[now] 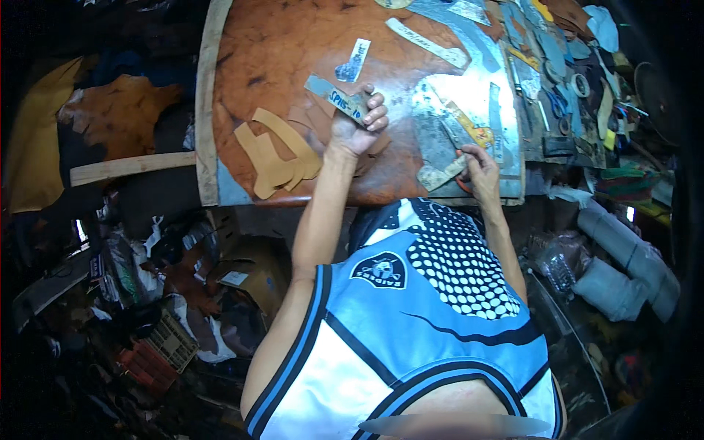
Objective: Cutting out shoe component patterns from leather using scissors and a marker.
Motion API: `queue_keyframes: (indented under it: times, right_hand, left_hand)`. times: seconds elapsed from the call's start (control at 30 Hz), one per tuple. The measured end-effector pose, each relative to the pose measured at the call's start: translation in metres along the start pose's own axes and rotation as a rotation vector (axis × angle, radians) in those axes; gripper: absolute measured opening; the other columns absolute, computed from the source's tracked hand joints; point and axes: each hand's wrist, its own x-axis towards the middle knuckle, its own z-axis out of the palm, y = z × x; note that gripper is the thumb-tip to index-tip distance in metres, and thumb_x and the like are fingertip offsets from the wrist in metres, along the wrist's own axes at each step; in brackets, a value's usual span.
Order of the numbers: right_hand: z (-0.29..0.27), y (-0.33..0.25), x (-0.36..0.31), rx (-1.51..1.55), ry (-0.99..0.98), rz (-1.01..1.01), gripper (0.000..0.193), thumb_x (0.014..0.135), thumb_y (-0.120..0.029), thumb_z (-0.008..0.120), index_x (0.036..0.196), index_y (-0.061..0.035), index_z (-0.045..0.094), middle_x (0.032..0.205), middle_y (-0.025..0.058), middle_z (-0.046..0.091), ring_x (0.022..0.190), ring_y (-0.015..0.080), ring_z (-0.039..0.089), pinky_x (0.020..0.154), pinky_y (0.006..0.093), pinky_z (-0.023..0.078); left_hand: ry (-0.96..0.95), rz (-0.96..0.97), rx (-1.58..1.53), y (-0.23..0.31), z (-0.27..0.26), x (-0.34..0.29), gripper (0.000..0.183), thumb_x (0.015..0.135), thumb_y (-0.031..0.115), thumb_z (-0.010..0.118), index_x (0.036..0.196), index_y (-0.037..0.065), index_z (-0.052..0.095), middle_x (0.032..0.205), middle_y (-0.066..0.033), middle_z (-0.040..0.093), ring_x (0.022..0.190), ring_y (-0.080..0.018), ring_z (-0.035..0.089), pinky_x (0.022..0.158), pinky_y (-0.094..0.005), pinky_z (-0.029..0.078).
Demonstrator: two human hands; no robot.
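Observation:
My left hand [359, 121] is raised over the worktable, fingers wrapped round a grey pattern piece [326, 92] with handwriting on it. Below it and to the left lies a loose pile of cut tan leather pieces [275, 165] on a large brown hide [257, 66]. My right hand [482, 172] is at the near right of the table with its fingers curled. A pale curved pattern piece [440, 174] lies beside its fingertips. Something orange-red [463, 184] shows under that hand, too covered to name.
More marked pattern pieces, one small [353, 62] and one long [427, 42], lie farther back. A yellowish strip [466, 123] rests on the grey sheet [433, 132]. Tools, scraps and a tape roll [580, 86] crowd the right side. A cardboard box [253, 275] stands below left.

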Motion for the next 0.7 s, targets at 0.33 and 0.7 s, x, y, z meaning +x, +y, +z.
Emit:
queue_keyframes:
  times: [0.33, 0.7]
  right_hand:
    - [-0.005, -0.010, -0.003, -0.008, 0.073, 0.001, 0.023, 0.095, -0.008, 0.049, 0.113, 0.0029, 0.060, 0.096, 0.0048, 0.065, 0.060, 0.0033, 0.051, 0.055, 0.0192, 0.047]
    - [-0.008, -0.013, -0.002, 0.064, -0.005, 0.012, 0.025, 0.095, -0.011, 0.054, 0.114, 0.0036, 0.059, 0.085, 0.0030, 0.060, 0.061, 0.0054, 0.055, 0.057, 0.0218, 0.053]
  left_hand:
    - [0.205, 0.025, 0.360, 0.003, 0.001, 0.008, 0.022, 0.096, 0.022, 0.053, 0.110, 0.005, 0.053, 0.080, -0.0057, 0.050, 0.054, -0.0101, 0.044, 0.050, -0.0245, 0.037]
    - [0.666, 0.230, 1.622, 0.025, -0.037, 0.009, 0.046, 0.088, 0.002, 0.055, 0.133, -0.003, 0.048, 0.106, -0.0112, 0.065, 0.084, -0.0123, 0.063, 0.066, -0.0237, 0.054]
